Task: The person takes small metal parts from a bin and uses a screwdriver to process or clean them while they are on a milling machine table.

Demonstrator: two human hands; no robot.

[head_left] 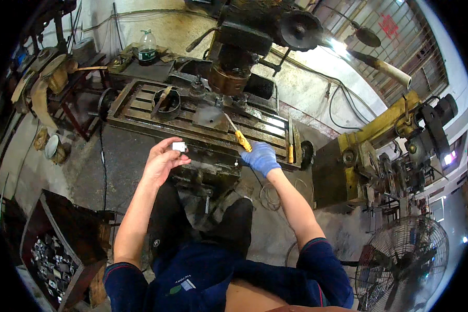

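Between the thumb and fingers of my bare left hand [163,160] is a small silvery metal block [178,146], held out in front of the machine table [140,125]. My right hand [261,157], in a blue glove, is closed round the yellow handle of a file [242,140]. The file's narrow shaft points up and left, its tip near the vise area under the milling head [229,78]. Block and file are apart. A second yellow-handled file [290,148] lies at the table's right end.
A dark round pot [167,110] with a brush stands on the slotted table. Behind it is a plastic bottle [147,49]. At lower left, a box [32,229] holds many metal pieces. A large fan [403,260] stands lower right, below a yellow-green machine [330,171].
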